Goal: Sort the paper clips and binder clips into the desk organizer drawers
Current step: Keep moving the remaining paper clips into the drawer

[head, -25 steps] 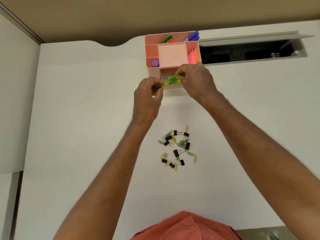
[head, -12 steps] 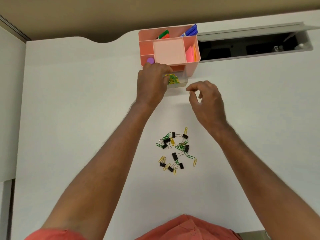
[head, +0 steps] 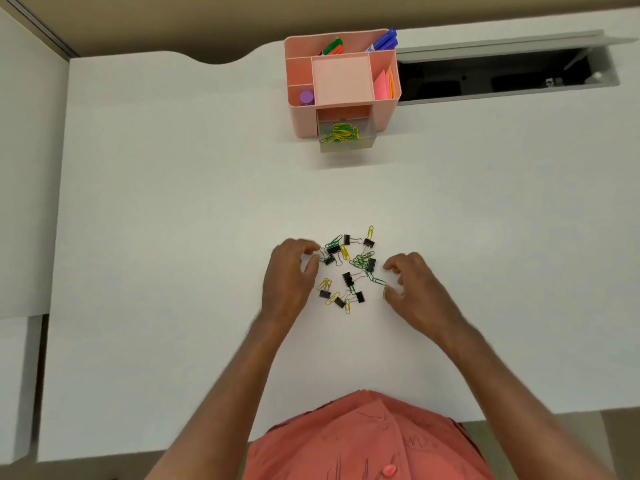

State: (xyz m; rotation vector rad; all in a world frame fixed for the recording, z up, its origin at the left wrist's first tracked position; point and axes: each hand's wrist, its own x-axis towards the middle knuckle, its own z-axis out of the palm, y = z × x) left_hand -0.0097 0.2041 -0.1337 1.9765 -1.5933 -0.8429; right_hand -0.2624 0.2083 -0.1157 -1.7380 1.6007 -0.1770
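The left hand (head: 289, 275) rests on the white desk (head: 173, 237) at the left edge of the clip pile, its fingers curled narrow with the fingertips (head: 313, 252) at a binder clip (head: 329, 259); whether that clip is gripped cannot be told. The pile of clips (head: 349, 268) lies loose on the desk between the two hands: black binder clips mixed with green and yellow paper clips. The right hand (head: 417, 289) sits at the right edge of the pile, fingers bent and slightly parted, with a yellow-green paper clip (head: 384, 292) at the thumb; a firm hold cannot be confirmed. Well apart from the pile, at the far edge of the desk, stands the pink desk organizer (head: 343, 84). Its clear lower drawer (head: 346, 136) is pulled out and contains green and yellow paper clips. The upper compartments hold markers (head: 382, 41), a purple-capped item (head: 306, 98) and coloured sticky notes (head: 384, 85). To the right of the organizer, a cable hatch (head: 502, 76) in the desk stands open.
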